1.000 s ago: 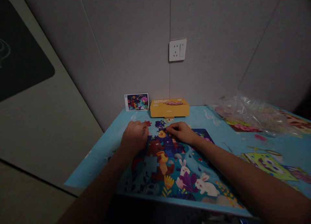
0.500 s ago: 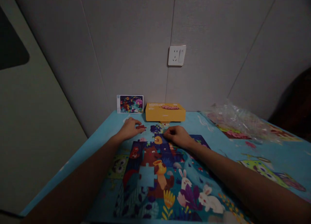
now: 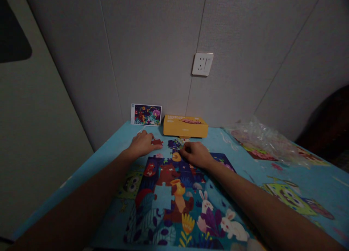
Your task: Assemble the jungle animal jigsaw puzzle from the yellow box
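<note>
My left hand (image 3: 141, 145) rests at the back left of the table, thumb and fingers apart around a reddish-brown puzzle piece (image 3: 157, 142). My right hand (image 3: 196, 153) is curled at the jigsaw's upper edge, fingertips pinched together; whatever they hold is hidden. Close to those fingertips lie a dark blue puzzle piece (image 3: 173, 144) and a piece with a yellow hive (image 3: 176, 157). Below spreads the partly joined jigsaw (image 3: 188, 196), showing a bear and white rabbits. Through a gap on the bear's body the blue tablecloth (image 3: 163, 197) shows.
A picture card (image 3: 146, 114) leans on the wall, beside a yellow box (image 3: 185, 126). Clear plastic wrapping (image 3: 261, 138) lies at the back right over printed sheets. A wall socket (image 3: 202, 64) is above. The tablecloth carries cartoon prints.
My right hand has shifted slightly left along the jigsaw's upper edge. My left fingers have drawn back a little, showing more of the brown piece. The camera view has tilted slightly.
</note>
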`<action>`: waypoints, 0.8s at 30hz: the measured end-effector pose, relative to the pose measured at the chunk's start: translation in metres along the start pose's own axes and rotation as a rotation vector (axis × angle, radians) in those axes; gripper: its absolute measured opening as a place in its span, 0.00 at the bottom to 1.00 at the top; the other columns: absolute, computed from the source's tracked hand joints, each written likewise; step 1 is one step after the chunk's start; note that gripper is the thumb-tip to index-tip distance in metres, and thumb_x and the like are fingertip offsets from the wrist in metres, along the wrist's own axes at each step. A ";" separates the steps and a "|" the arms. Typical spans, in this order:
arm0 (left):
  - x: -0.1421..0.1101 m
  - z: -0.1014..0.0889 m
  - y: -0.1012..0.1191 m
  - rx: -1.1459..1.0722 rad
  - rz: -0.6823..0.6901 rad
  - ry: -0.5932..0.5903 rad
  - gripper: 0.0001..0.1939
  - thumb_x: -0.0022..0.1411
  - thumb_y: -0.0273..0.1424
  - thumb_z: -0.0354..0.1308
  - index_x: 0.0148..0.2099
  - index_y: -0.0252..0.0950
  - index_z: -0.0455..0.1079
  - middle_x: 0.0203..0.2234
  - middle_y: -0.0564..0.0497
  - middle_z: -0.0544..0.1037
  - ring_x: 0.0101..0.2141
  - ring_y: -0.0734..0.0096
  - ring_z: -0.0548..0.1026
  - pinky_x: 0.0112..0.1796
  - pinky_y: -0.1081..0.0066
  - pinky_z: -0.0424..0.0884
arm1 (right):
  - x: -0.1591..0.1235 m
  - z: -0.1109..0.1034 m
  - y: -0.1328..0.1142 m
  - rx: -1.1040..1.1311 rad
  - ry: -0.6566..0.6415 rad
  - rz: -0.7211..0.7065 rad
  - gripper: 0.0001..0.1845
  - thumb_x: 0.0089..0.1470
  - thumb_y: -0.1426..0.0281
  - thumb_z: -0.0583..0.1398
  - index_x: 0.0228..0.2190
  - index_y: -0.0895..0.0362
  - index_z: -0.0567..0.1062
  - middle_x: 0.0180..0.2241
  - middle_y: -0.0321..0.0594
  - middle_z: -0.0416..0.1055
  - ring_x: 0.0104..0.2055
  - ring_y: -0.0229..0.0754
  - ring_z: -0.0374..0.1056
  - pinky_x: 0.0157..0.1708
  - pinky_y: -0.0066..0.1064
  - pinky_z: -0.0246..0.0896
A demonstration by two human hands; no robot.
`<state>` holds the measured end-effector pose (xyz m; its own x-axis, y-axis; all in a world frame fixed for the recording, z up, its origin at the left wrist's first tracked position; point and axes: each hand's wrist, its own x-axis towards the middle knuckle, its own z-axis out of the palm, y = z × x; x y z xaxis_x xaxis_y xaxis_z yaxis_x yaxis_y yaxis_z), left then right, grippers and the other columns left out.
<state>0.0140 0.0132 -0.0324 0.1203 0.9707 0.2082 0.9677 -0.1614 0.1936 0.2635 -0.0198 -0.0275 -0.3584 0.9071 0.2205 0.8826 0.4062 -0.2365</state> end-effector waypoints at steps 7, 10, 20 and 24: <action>0.001 0.002 0.005 -0.281 -0.124 0.032 0.23 0.45 0.44 0.68 0.39 0.34 0.72 0.38 0.41 0.77 0.42 0.50 0.75 0.40 0.62 0.69 | -0.001 -0.002 -0.004 0.065 0.008 -0.091 0.13 0.56 0.63 0.56 0.27 0.57 0.76 0.24 0.39 0.73 0.25 0.37 0.63 0.25 0.28 0.46; 0.001 0.001 0.015 -0.750 -0.068 0.064 0.15 0.45 0.34 0.67 0.35 0.35 0.68 0.31 0.49 0.78 0.34 0.63 0.77 0.35 0.67 0.71 | -0.002 -0.003 -0.008 0.190 0.050 -0.117 0.13 0.58 0.63 0.56 0.33 0.57 0.78 0.26 0.40 0.74 0.27 0.38 0.66 0.28 0.27 0.51; -0.018 -0.015 0.040 -1.259 0.192 -0.151 0.15 0.50 0.36 0.66 0.38 0.32 0.72 0.20 0.55 0.75 0.22 0.76 0.71 0.25 0.76 0.64 | -0.008 -0.002 -0.017 0.979 -0.025 -0.023 0.19 0.51 0.54 0.60 0.27 0.58 0.70 0.22 0.33 0.69 0.20 0.32 0.58 0.21 0.25 0.53; -0.020 -0.019 0.035 -1.377 0.200 -0.283 0.22 0.46 0.35 0.69 0.44 0.32 0.72 0.21 0.53 0.76 0.21 0.76 0.72 0.23 0.77 0.64 | -0.017 -0.016 -0.028 1.109 -0.148 -0.016 0.23 0.46 0.57 0.65 0.39 0.57 0.68 0.21 0.31 0.71 0.18 0.31 0.58 0.20 0.24 0.54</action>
<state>0.0413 -0.0155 -0.0119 0.4258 0.8870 0.1789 -0.0364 -0.1808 0.9829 0.2496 -0.0480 -0.0094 -0.4653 0.8750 0.1338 0.1444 0.2241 -0.9638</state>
